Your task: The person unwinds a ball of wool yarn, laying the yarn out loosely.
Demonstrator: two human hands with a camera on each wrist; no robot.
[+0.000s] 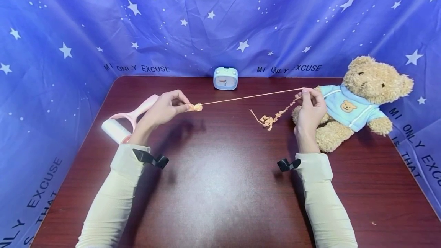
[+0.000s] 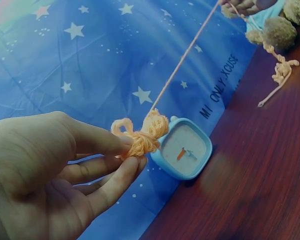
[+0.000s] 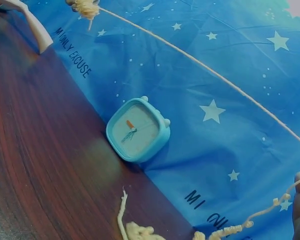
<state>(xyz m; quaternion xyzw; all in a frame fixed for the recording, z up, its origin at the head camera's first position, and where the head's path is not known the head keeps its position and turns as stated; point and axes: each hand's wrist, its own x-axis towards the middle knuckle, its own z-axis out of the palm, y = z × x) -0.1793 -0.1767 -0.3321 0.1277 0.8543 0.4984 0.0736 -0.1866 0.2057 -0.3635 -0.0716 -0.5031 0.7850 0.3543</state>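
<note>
While the left hand point(image 1: 163, 107) pinches a bunched end point(image 1: 196, 107), orange yarn point(image 1: 251, 96) is pulled tight

The right hand point(image 1: 311, 108) pinches farther along, a knotted tail point(image 1: 268, 121) hanging down. The yarn is up over the counter point(image 1: 220, 202). A blue clock point(image 1: 225, 80) sits behind; a teddy bear point(image 1: 365, 83) sits by the right hand.

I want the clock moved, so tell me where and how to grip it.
Pinch the blue clock across its left and right sides, probably best from the front: it stands upright, curtain close behind, with small bumps on top.
</note>
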